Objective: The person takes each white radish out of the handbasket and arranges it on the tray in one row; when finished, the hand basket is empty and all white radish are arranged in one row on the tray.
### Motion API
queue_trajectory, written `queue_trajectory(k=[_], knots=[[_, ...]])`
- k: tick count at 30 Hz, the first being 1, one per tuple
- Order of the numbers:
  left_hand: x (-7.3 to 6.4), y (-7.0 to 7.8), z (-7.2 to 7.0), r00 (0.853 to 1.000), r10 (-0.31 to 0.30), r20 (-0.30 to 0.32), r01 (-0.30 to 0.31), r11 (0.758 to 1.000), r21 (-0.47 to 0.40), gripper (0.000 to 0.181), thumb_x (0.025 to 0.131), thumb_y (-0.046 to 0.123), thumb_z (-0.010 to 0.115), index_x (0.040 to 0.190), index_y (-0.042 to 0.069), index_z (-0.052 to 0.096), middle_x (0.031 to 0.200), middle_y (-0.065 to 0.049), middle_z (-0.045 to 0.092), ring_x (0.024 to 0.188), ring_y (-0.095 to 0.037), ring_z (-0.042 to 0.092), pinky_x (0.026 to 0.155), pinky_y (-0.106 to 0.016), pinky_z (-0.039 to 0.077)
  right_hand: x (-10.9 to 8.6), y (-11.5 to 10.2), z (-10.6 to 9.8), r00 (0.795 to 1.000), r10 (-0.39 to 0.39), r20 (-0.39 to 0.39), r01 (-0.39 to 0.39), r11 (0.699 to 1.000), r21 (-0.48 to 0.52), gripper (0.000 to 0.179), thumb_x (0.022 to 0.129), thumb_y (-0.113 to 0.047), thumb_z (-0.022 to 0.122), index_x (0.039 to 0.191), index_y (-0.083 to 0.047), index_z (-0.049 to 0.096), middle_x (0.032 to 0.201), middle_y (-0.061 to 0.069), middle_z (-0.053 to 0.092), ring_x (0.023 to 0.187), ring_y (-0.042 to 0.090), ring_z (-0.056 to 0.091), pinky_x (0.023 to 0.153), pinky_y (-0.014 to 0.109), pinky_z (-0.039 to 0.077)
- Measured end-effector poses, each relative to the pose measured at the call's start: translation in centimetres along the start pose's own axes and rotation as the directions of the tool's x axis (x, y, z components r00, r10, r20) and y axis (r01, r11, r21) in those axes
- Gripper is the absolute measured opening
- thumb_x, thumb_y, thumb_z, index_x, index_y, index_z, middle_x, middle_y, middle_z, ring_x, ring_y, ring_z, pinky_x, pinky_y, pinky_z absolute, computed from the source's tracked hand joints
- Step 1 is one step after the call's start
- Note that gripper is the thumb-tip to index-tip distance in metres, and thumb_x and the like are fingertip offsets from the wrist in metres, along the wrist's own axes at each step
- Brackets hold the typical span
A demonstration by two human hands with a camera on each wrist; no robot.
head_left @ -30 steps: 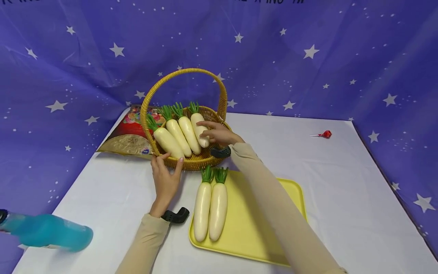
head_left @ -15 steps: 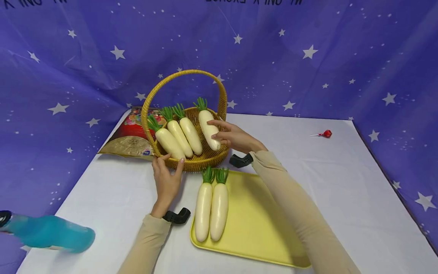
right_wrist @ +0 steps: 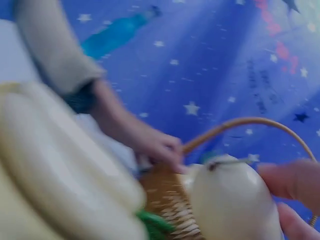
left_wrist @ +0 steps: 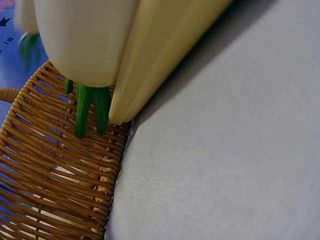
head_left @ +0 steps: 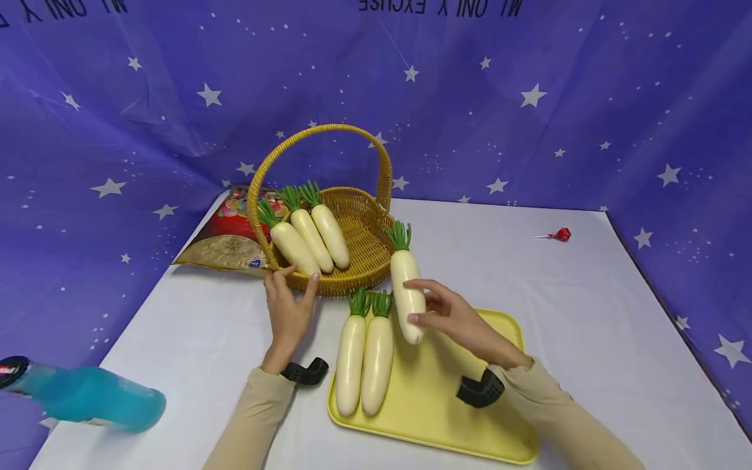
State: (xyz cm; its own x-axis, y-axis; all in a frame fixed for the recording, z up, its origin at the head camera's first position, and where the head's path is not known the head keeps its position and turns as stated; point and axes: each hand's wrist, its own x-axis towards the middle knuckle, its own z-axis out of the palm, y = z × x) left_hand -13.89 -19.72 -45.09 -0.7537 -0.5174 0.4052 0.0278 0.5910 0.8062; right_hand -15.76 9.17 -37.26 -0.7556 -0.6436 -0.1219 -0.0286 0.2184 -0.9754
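Note:
My right hand [head_left: 452, 316] grips a white radish [head_left: 407, 287] with a green top, thumb and fingers around its lower part. It hangs above the yellow tray [head_left: 446, 418], just right of the basket. Two more white radishes [head_left: 350, 365] lie side by side on the tray's left part. At the wicker basket's [head_left: 367, 241] front-left rim, my left hand [head_left: 288, 316] holds the edge with thumb and fingers. Three white radishes [head_left: 320, 238] lean in the basket's left half. In the right wrist view the held radish [right_wrist: 235, 200] shows its blunt end close up.
Behind the basket's left side lies a red and gold bag [head_left: 226, 235]. A bottle of blue liquid [head_left: 100, 398] is at the front left. A red lollipop [head_left: 561, 234] lies on the white table [head_left: 587, 313] at the right. A starry blue cloth [head_left: 446, 130] hangs behind.
My right hand has lifted one radish out of the basket and carried it right and toward me, over the tray. My left hand has stayed at the basket rim.

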Motion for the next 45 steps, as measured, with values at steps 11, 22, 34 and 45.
queue_trajectory(k=[11,22,34,45], knots=[[0.4,-0.2,-0.2,1.0,-0.003,-0.008,0.003,1.0,0.006,0.049,0.083,0.038,0.063,0.117,0.007,0.045,0.138,-0.025,0.025,0.125,-0.042,0.033,0.101,-0.051,0.027,-4.6,4.5,4.7,0.993,0.067,-0.097,-0.067,0.998,0.006,0.053,0.084,-0.025,0.064,0.132,-0.021,0.043,0.099,0.011,0.055,0.082,0.012,0.057,0.072,0.023,0.046],[0.5,-0.1,0.2,1.0,0.001,-0.007,-0.001,1.0,-0.005,0.05,0.083,0.038,0.063,0.117,0.007,0.045,0.139,-0.024,0.025,0.128,-0.041,0.03,0.102,-0.051,0.026,-5.4,5.4,5.8,0.994,0.08,-0.075,-0.095,0.971,-0.218,0.052,0.082,-0.043,0.062,0.13,-0.032,0.044,0.083,0.0,0.05,0.066,0.006,0.047,0.058,0.021,0.042],[0.2,0.0,0.2,1.0,0.003,-0.003,-0.003,1.0,-0.018,0.05,0.082,0.036,0.064,0.117,0.006,0.045,0.139,-0.025,0.025,0.128,-0.041,0.03,0.104,-0.05,0.025,-5.1,4.9,4.9,0.978,0.025,-0.208,-0.119,0.883,-0.455,0.066,0.084,-0.044,0.059,0.138,-0.018,0.03,0.087,-0.005,0.061,0.065,0.001,0.051,0.06,0.018,0.042],[0.1,-0.1,0.2,1.0,-0.002,0.012,0.002,1.0,-0.012,0.05,0.082,0.037,0.064,0.118,0.006,0.045,0.139,-0.025,0.024,0.128,-0.041,0.03,0.103,-0.052,0.025,-2.8,4.2,2.9,0.965,-0.024,-0.26,-0.07,0.936,-0.346,0.054,0.087,-0.031,0.06,0.132,-0.012,0.04,0.09,0.001,0.062,0.073,0.011,0.06,0.063,0.021,0.045]])
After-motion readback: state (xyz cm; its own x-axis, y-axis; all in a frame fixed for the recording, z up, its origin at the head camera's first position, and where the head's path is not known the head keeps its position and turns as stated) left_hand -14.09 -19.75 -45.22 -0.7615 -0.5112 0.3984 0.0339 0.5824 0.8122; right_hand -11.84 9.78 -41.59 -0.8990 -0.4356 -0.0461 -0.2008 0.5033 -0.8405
